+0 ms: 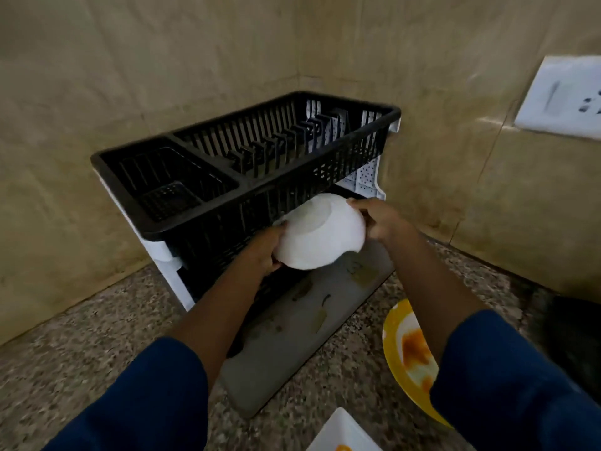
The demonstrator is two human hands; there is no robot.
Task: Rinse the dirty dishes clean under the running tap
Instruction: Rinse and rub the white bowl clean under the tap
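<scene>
The white bowl [322, 232] is held upside down at the mouth of the dish rack's [247, 151] lower shelf, above the drip tray [309, 323]. The left hand [260, 252] has its fingers curled round the near rim; the right hand [380, 219] pinches the far rim. Risk: the bowl may strike the upper basket's edge and slip, if wet. The right sleeve overhangs a stained yellow plate [409, 356] on the table [97, 336] and could drag it. No tap in view.

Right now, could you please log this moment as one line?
left hand: holds white bowl | right hand: holds white bowl | bowl: base up, by black dish rack | yellow plate: stained
</scene>
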